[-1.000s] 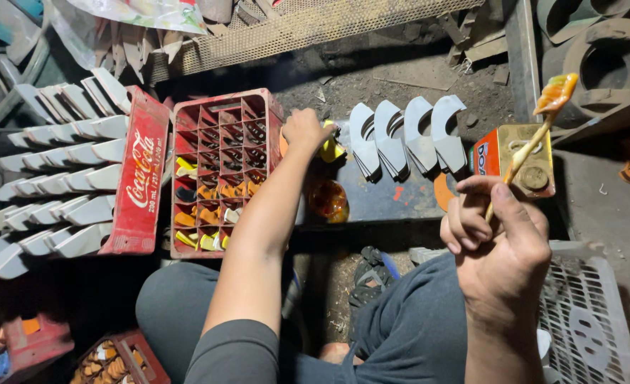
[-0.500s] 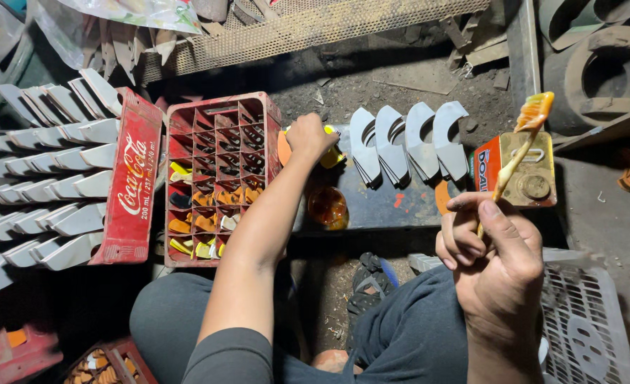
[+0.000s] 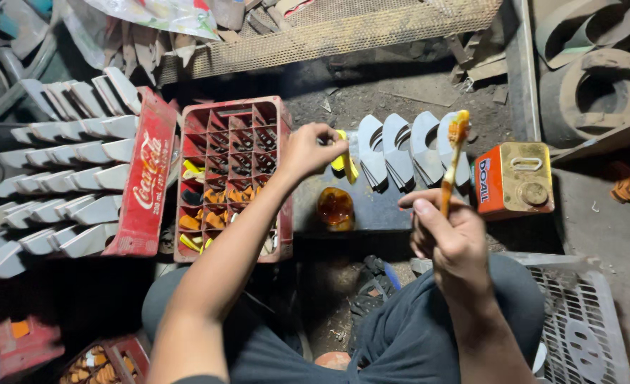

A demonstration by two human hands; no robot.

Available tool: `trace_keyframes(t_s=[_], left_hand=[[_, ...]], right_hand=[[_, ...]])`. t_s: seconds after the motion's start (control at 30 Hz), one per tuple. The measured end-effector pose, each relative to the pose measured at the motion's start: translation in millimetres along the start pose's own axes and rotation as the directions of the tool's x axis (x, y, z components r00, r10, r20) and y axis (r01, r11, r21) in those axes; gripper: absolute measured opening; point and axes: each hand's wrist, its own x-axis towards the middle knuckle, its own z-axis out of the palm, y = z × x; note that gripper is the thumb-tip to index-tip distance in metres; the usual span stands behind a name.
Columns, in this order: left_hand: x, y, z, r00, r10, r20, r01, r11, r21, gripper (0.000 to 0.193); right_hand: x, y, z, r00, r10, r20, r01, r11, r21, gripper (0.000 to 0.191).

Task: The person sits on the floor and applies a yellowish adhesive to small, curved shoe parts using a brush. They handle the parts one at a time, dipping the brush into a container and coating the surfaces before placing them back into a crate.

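Dim workshop floor, crowded with stacked grey parts, lies under both hands: since a moment ago the left hand (image 3: 313,148) has drawn its small yellow piece (image 3: 345,160) back from the red crate (image 3: 231,178) toward the middle, fingers pinched shut on it. The right hand (image 3: 449,231), closed round one glue-caked brush (image 3: 453,158), has risen beside it, bristles up. Beyond the hands stand four grey cut-out pieces (image 3: 407,149), with one orange tin (image 3: 514,178) off to the right.

Four grey sole pieces (image 3: 407,149) upright in a row. One red crate (image 3: 231,178) of compartments, another red crate (image 3: 146,178) on edge beside it. One orange tin can (image 3: 515,178). One brush (image 3: 451,160). One small yellow piece (image 3: 345,160). One amber glue jar (image 3: 335,208). One white plastic basket (image 3: 585,320).
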Motion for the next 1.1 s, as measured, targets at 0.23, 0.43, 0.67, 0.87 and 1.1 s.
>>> trace_keyframes(t_s=[0.23, 0.43, 0.67, 0.87, 1.1], left_hand=[[-157.8, 55.3, -44.5, 0.985, -0.087, -0.149, 0.004, 0.874, -0.486, 0.030], [-209.9, 52.1, -55.1, 0.919, -0.008, -0.394, -0.113, 0.953, -0.282, 0.027], [-232.7, 30.7, -60.4, 0.976, -0.204, -0.078, 0.043, 0.531, -0.846, 0.023], [-236.1, 25.6, -54.6, 0.945, -0.314, -0.095, 0.099, 0.551, -0.829, 0.025], [-224.7, 23.1, -46.3, 0.943, -0.332, 0.009, 0.123, 0.325, -0.938, 0.028]], right_hand=[[-13.8, 40.6, 49.5, 0.991, -0.066, 0.115, 0.105, 0.920, -0.378, 0.022], [-28.4, 65.8, 73.6, 0.943, -0.038, 0.330, 0.173, 0.904, -0.391, 0.028], [-40.2, 62.9, 77.8, 0.960, 0.191, 0.205, -0.134, 0.955, -0.265, 0.027], [-38.0, 62.5, 78.1, 0.957, 0.207, 0.203, -0.184, 0.975, -0.124, 0.021], [-33.2, 66.2, 71.3, 0.959, 0.211, 0.187, -0.185, 0.972, -0.147, 0.021]])
